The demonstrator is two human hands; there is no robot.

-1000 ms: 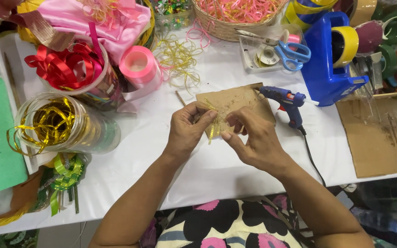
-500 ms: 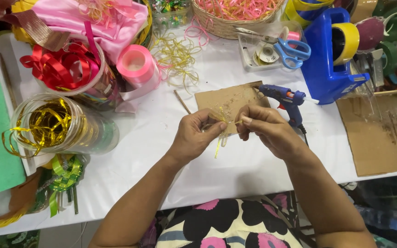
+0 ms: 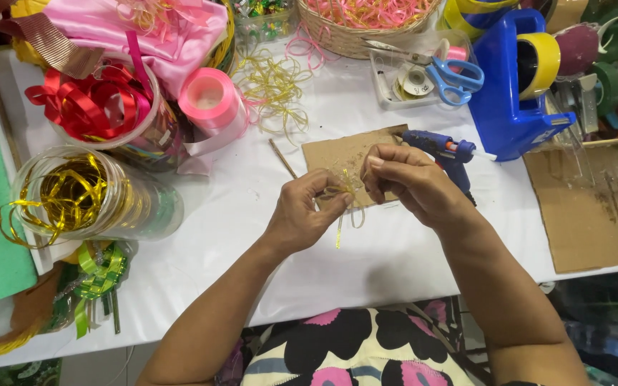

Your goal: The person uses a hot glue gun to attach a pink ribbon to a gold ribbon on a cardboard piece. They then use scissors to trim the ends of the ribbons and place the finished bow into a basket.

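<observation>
My left hand (image 3: 303, 213) and my right hand (image 3: 409, 180) meet over the white table (image 3: 252, 214), both pinching a thin gold ribbon (image 3: 345, 204). The ribbon forms small loops between my fingertips, and its ends hang down toward me. Just behind my hands lies a small brown cardboard piece (image 3: 337, 154). A blue glue gun (image 3: 443, 151) rests on the table right behind my right hand, its cord running under my wrist.
A clear jar of gold ribbon (image 3: 80, 196) lies at the left, with red ribbon (image 3: 91, 107) and a pink ribbon roll (image 3: 210, 100) behind it. Loose gold strands (image 3: 273, 89), blue scissors (image 3: 455, 75), a blue tape dispenser (image 3: 513, 93) and a large cardboard sheet (image 3: 595, 207) stand farther back and right.
My hands have drawn a little apart and risen slightly. The ribbon's loops are now spread between them, with the ends hanging lower.
</observation>
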